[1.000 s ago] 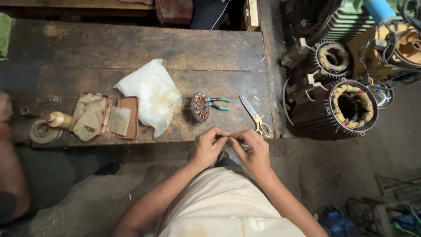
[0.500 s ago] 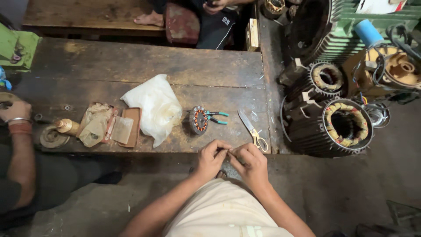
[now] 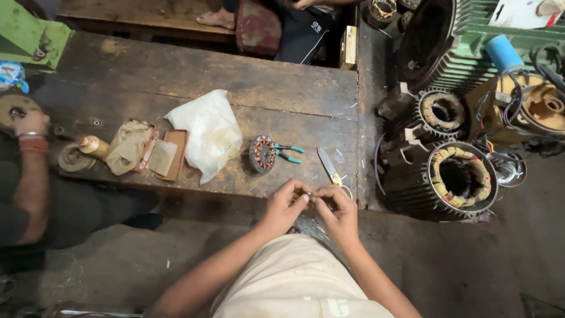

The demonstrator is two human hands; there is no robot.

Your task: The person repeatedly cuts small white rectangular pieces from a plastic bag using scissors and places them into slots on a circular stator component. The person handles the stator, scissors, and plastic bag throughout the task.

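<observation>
From the head camera, the left hand (image 3: 286, 203) and right hand (image 3: 335, 206) meet fingertip to fingertip at the bench's near edge, pinching a small dark piece (image 3: 311, 196) too tiny to identify; both grips are narrow and closed on it. At twelve o'clock from the hands lies a small wound stator (image 3: 262, 153) with teal-handled pliers (image 3: 288, 153), scissors (image 3: 331, 169) at one o'clock. This looks like fine finger-work on the piece; continuing calls for steady, close pinching.
</observation>
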